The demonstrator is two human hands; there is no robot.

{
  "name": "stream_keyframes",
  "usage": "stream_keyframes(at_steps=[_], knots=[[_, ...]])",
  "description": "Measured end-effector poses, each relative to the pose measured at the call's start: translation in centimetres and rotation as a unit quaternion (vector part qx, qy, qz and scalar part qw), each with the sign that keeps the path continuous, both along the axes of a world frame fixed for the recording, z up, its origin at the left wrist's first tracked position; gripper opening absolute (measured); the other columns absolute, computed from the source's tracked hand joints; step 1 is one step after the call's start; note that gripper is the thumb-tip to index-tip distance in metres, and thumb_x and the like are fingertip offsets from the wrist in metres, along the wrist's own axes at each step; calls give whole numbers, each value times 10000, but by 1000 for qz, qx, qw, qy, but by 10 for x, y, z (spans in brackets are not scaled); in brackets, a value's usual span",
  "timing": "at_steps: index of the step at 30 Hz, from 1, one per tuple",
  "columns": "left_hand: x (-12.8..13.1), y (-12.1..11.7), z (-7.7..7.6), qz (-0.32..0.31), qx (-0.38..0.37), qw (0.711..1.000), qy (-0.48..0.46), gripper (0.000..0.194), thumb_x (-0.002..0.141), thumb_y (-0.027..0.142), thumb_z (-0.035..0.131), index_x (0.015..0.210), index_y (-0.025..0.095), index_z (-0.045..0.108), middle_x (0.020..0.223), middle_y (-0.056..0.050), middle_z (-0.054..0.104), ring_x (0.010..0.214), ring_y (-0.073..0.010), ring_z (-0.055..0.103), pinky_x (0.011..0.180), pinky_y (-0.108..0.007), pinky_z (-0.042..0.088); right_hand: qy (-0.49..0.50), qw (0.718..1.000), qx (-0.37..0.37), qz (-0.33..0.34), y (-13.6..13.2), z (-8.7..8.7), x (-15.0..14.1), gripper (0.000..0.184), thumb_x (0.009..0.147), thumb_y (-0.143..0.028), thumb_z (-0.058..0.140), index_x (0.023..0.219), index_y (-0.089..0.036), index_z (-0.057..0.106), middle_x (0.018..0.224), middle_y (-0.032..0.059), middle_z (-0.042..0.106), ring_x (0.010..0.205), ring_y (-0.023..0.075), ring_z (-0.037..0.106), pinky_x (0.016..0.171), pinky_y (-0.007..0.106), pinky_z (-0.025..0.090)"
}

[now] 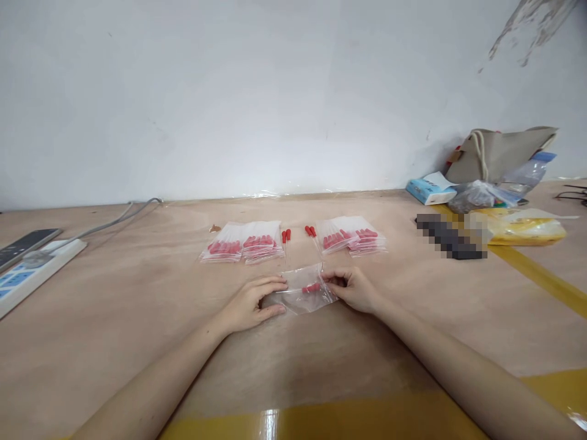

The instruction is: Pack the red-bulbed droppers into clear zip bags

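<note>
One clear bag (298, 302), red-tipped contents (310, 288) inside

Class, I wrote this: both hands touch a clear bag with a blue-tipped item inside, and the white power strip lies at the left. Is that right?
Not quite: the tip is red, not blue, as the head view shows. Both hands, left and right, do touch the clear bag, and the white power strip lies at the left.

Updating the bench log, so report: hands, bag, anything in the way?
Left hand spread on clear bag; right hand pinching its opposite end. Red contents inside. Filled bags stacked beyond, not blocking.
</note>
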State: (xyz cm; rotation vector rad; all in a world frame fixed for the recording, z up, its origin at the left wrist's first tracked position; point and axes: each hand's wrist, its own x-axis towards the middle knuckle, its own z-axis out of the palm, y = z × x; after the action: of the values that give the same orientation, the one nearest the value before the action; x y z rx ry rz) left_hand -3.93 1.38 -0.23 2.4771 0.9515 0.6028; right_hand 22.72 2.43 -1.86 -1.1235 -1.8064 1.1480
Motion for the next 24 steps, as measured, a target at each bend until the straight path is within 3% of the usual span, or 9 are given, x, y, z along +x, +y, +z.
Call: stream_keyframes(at_steps=[4, 7, 12, 16, 21, 24], knots=[[0, 0, 1, -6, 0, 1000, 2, 367, 830, 347, 552, 1175, 224, 526, 1223, -67, 531, 1161, -209, 461, 968, -373, 391, -5, 1000, 2, -22, 0, -1, 1, 274, 721, -271, 544, 944, -151, 648, 821, 55, 682, 669, 151, 607, 593, 274, 474], [0, -2, -1, -4, 7, 1000, -8, 332, 826, 328, 557, 1133, 202, 544, 1207, -77, 540, 1158, -208, 466, 963, -366, 394, -65, 990, 78, -93, 2, 6, 4, 245, 768, -274, 497, 917, -164, 656, 861, 62, 682, 720, 162, 613, 650, 287, 472], [0, -6, 0, 35, 19, 999, -34, 222, 769, 334, 614, 918, 185, 546, 1151, -88, 561, 1062, -213, 533, 864, -334, 444, -252, 930, 216, -159, 26, 32, -8, 248, 799, -182, 428, 923, -166, 642, 880, 70, 657, 791, 171, 591, 717, 278, 431], [1, -8, 3, 57, 7, 998, -35, 247, 740, 364, 638, 810, 182, 487, 1134, -89, 557, 946, -193, 576, 740, -284, 462, -382, 899, 129, -172, 64, 43, -37, 249, 769, -162, 475, 979, -117, 602, 1002, 138, 608, 939, 216, 563, 779, 283, 411], [2, -9, 2, 67, -5, 997, -48, 187, 821, 309, 524, 712, 175, 453, 1029, -88, 594, 861, -170, 595, 554, -214, 422, -407, 889, 67, -198, 96, 36, -61, 248, 768, -101, 446, 975, -87, 581, 972, 176, 609, 928, 250, 580, 747, 310, 424], [3, -9, 2, 65, -12, 997, -49, 204, 821, 305, 524, 687, 172, 447, 1022, -93, 597, 907, -184, 589, 543, -207, 417, -410, 889, 45, -200, 102, 32, -65, 264, 782, -86, 416, 1007, -87, 553, 988, 189, 602, 936, 254, 584, 739, 324, 433]])
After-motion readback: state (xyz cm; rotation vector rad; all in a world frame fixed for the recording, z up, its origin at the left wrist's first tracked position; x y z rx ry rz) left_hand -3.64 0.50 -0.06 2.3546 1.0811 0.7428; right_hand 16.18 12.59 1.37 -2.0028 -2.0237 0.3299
